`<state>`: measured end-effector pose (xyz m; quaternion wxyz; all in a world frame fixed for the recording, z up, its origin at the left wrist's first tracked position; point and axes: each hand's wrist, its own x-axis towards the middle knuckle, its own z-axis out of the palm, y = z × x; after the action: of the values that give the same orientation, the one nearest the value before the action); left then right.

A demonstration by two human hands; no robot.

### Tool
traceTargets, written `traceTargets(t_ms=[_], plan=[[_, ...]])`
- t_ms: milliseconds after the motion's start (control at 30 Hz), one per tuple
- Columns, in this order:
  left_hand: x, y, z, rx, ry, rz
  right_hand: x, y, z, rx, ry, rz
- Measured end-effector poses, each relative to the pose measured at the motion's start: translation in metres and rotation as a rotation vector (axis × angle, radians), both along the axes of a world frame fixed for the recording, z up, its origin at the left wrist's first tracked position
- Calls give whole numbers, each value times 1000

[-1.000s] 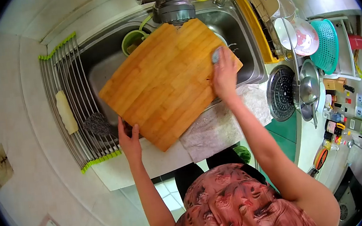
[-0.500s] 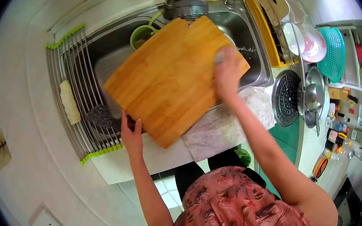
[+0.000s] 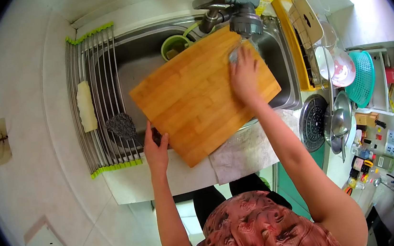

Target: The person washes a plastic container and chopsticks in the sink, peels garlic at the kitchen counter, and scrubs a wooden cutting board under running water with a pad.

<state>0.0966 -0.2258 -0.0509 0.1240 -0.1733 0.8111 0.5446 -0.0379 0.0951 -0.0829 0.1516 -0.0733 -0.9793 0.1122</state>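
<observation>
Gripping a board, thumb parted from fingers, is the left hand; the right hand loosely clasps a bluish pad.

Counter: pale, surrounded your sink | cloth: lay along its front edge, nearest you | rack: crossed your sink's left end, bearing scourer and, further left, pale oblong | green cup: stood inside your sink, toward the back | yellow tray: flanked the sink on your right
</observation>
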Motion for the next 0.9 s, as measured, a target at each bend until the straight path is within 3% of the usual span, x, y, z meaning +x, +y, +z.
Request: traceTargets(t_ms=[100,233,300,333,400,500,667,900], plan=[[-17,1,21,-232,-5,-59,43,-14,21,-153,-119,389],[-53,8,38,-452,200,-84,39,70,7,42,-85,25],[-81,2,28,-539,357,-176,45,101,16,-205,-189,-109],[-97,-4,17,-558,359,-203,49,116,10,-256,-114,-68],[-127,-16,-7,-603,363,-254,45,119,19,-392,-207,-93],[-147,-17,1,-518,151,-294,36,127,18,-447,-206,-76],[-99,-10,19,-543,119,-250,25,146,12,-485,-138,91],[5,-9,24,-579,23,-94,5,124,18,-339,-120,309]])
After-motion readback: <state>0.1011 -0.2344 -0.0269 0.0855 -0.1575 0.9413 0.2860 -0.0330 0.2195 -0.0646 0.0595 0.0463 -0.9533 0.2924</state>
